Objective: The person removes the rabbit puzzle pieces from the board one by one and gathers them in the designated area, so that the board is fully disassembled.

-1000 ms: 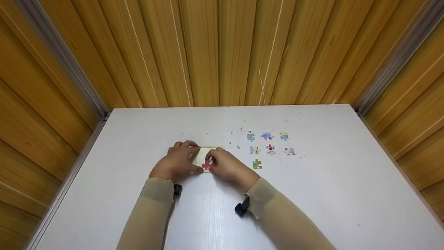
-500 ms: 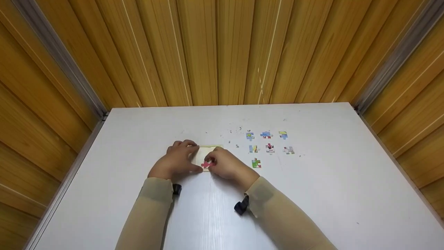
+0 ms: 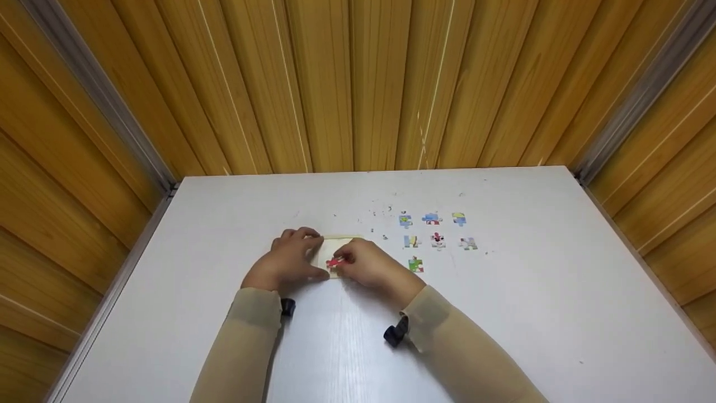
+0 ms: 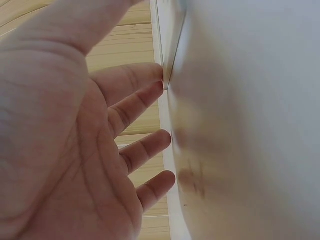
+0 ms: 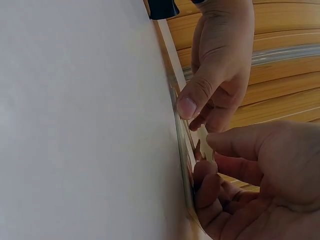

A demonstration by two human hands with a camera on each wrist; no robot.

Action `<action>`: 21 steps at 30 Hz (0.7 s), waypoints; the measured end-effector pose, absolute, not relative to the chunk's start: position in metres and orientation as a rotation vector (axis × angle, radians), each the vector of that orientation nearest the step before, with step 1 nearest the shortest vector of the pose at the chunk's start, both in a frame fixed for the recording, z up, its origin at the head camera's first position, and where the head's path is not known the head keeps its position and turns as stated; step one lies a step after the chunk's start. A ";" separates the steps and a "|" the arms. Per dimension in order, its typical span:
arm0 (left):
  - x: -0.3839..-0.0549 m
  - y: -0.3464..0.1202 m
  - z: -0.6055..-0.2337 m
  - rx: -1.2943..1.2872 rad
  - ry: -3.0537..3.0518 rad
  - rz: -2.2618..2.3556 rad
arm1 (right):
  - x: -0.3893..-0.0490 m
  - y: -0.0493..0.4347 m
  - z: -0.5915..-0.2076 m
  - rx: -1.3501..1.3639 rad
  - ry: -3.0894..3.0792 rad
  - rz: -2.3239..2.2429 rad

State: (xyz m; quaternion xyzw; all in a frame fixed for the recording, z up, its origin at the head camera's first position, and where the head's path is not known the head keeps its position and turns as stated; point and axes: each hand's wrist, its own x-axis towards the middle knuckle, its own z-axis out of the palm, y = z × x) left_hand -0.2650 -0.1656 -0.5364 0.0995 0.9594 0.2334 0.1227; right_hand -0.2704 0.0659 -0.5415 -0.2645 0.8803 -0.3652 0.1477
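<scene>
In the head view a small, shallow puzzle tray (image 3: 330, 245) with a pale, bare bottom lies on the white table. My left hand (image 3: 288, 258) rests at its left side, thumb by the near corner and index finger by the far one. In the left wrist view its fingers (image 4: 145, 150) are spread and fairly straight, the index fingertip touching the tray's corner. Between the thumb and fingers of my right hand (image 3: 366, 266), a red puzzle piece (image 3: 334, 262) is pinched over the tray's near part. The right wrist view shows this piece edge-on, tilted up close to the tray.
To the right of the tray several puzzle pieces lie apart in loose rows, among them a green one (image 3: 415, 265), a red-and-white one (image 3: 437, 241) and a blue one (image 3: 432, 219). Small dark specks dot the table beyond. A wood-patterned wall (image 3: 358, 84) borders the back.
The red puzzle piece lay flatter at the tray's near edge; now it is tilted and slightly farther in, with the right hand's fingers turned a little. The left hand stays at the tray's side.
</scene>
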 end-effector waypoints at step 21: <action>-0.261 -0.164 -0.537 0.221 2.800 0.663 | -0.252 0.161 -0.508 -0.842 2.362 -1.284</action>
